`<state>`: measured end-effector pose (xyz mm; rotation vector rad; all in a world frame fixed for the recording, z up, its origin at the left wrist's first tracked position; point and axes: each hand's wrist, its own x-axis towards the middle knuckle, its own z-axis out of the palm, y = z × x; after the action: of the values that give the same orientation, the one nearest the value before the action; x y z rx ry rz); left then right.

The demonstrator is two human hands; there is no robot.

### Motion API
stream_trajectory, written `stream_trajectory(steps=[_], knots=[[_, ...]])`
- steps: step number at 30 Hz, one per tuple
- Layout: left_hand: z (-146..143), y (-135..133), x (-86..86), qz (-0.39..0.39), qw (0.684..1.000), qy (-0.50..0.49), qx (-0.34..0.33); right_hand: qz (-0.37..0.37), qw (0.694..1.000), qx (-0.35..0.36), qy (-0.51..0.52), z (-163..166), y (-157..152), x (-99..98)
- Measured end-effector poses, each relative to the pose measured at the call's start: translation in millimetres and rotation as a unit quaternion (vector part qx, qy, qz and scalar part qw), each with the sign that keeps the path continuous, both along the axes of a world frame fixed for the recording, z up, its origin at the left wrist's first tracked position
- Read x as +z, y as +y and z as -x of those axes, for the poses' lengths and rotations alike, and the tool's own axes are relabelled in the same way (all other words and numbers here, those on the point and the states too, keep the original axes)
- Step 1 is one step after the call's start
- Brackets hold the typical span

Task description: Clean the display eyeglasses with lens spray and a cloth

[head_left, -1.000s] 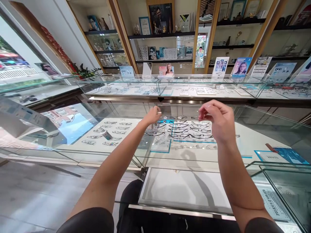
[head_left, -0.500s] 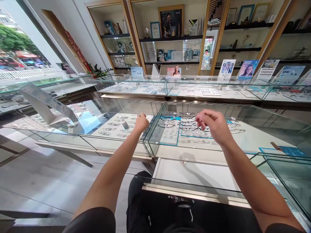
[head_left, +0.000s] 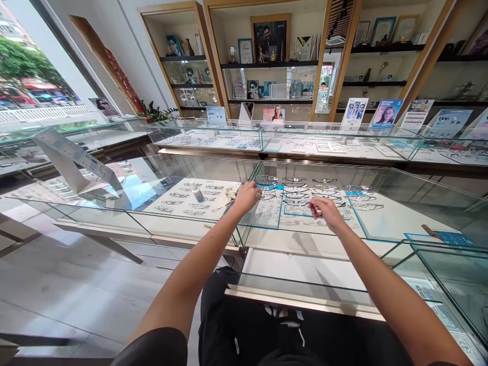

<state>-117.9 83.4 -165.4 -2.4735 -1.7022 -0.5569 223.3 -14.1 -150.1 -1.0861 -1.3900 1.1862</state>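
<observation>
My left hand reaches into a glass display case, its fingers curled beside a thin eyeglass frame at the left end of the rows of frames. My right hand is lower and to the right, fingertips pinched together over a dark frame on the blue-edged white mat. Whether either hand grips a frame is too fine to see. A small white bottle stands among more frames in the case's left section.
A second long glass counter with frames and upright leaflets runs behind. Wall shelves hold pictures and trophies. A slanted placard stands on the left counter. A white lower tray lies near my legs. Blue cards lie right.
Both hands have come down from above the case to the level of the frames. My left hand moved right after a swing left, and the view has pulled back.
</observation>
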Motion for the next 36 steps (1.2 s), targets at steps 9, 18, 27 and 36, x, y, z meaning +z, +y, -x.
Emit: stream_trajectory(steps=[9, 18, 27, 36], knots=[[-2, 16, -1.9, 0.007, 0.999, -0.045, -0.014, -0.069, 0.992, 0.002, -0.103, 7, 14, -7.9], [-9, 12, 17.9, -0.014, 0.966, -0.259, -0.014, -0.209, 0.920, 0.021, -0.331, 12, 25, 14.7], [-35, 15, 52.0, 0.044, 0.876, -0.476, -0.064, -0.314, 0.717, 0.262, -0.564, 37, -44, -0.3], [-64, 39, 71.7, 0.101, 0.825, -0.540, -0.134, -0.326, 0.685, 0.230, -0.610, 36, -33, -17.0]])
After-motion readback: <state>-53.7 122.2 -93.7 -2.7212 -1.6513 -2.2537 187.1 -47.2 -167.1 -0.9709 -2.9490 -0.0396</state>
